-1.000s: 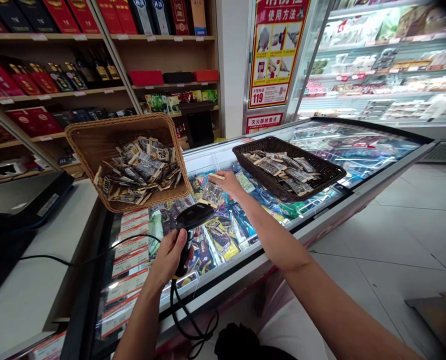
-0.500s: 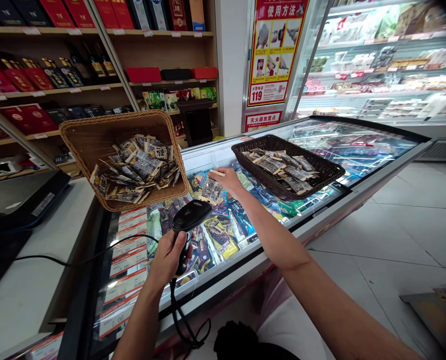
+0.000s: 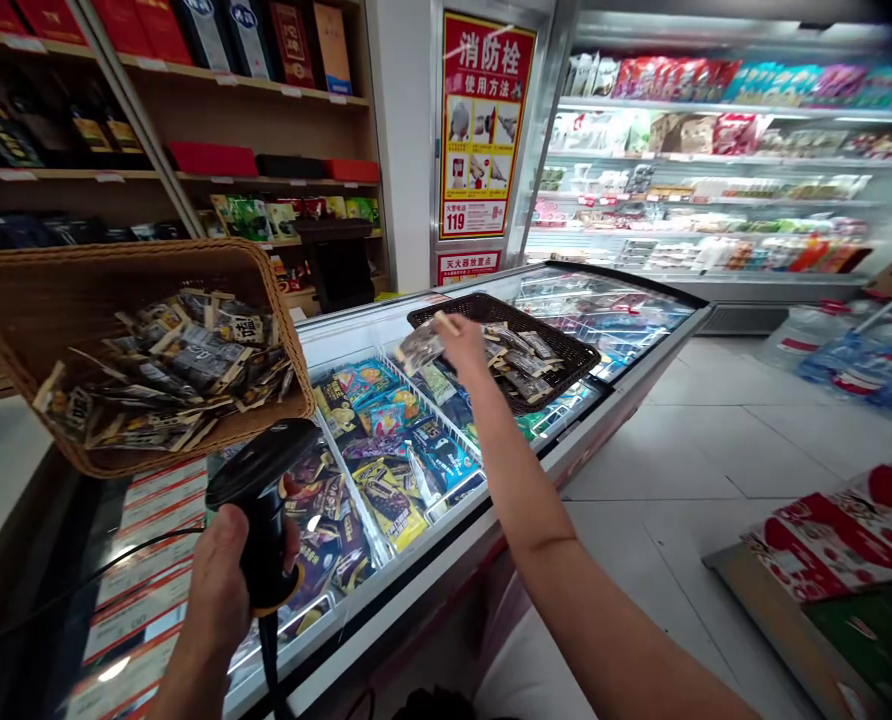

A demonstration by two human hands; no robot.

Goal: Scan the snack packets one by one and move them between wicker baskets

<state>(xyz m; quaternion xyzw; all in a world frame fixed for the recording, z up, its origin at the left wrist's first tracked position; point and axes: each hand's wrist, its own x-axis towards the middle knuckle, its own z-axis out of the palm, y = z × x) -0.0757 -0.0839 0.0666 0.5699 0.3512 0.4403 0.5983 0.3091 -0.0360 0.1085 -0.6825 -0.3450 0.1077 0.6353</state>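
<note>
My left hand [image 3: 225, 580] is wrapped round the handle of a black barcode scanner [image 3: 262, 490], its cord hanging below. Pinched in my right hand [image 3: 463, 345] is a small snack packet [image 3: 420, 346], slightly blurred, over the near left part of a dark wicker basket [image 3: 491, 305]. Several similar packets [image 3: 525, 360] lie in that basket. A larger tan wicker basket [image 3: 292, 345], tilted toward me on the left, holds a heap of the same kind of packets [image 3: 206, 350]. Both baskets rest on a glass-topped chest freezer [image 3: 386, 325].
Colourful ice cream bags [image 3: 390, 505] fill the freezer under its glass. Price labels [image 3: 146, 560] line its left end. Boxes and bottles stand on wooden shelves [image 3: 213, 75] behind. At the right are a lit refrigerated display [image 3: 686, 190], water jugs [image 3: 843, 350] and red cartons [image 3: 843, 540] near the floor.
My right hand has carried the packet from over the freezer's middle to the dark basket. The view has turned right. My left hand still grips the scanner.
</note>
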